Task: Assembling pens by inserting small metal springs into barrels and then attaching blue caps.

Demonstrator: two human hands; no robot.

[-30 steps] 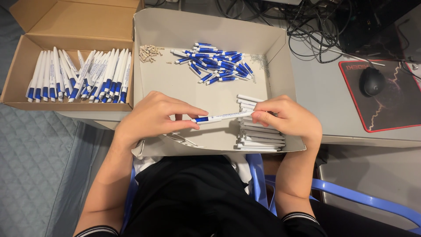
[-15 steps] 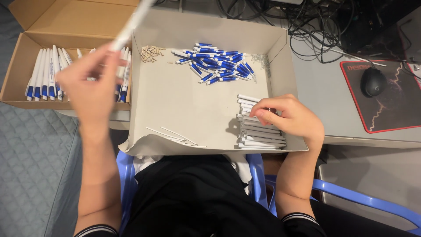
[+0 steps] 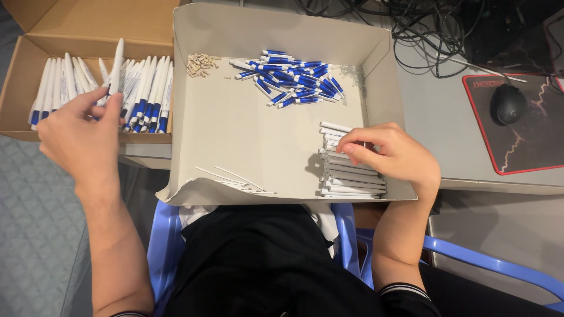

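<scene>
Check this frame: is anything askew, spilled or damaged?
Nothing stands out. The left hand holds a white pen over the brown box; the right hand rests on stacked white barrels.

Two cardboard boxes (image 3: 88,35), one computer mouse (image 3: 508,104), one mouse pad (image 3: 529,147).

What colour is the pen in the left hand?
White, as far as the pen shows above the left hand; head view.

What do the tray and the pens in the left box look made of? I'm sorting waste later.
The tray looks like grey cardboard: matte, with folded walls and a torn front edge. The pens look like smooth, slightly glossy plastic, white with blue ends. Their box appears to be brown corrugated cardboard.
</scene>
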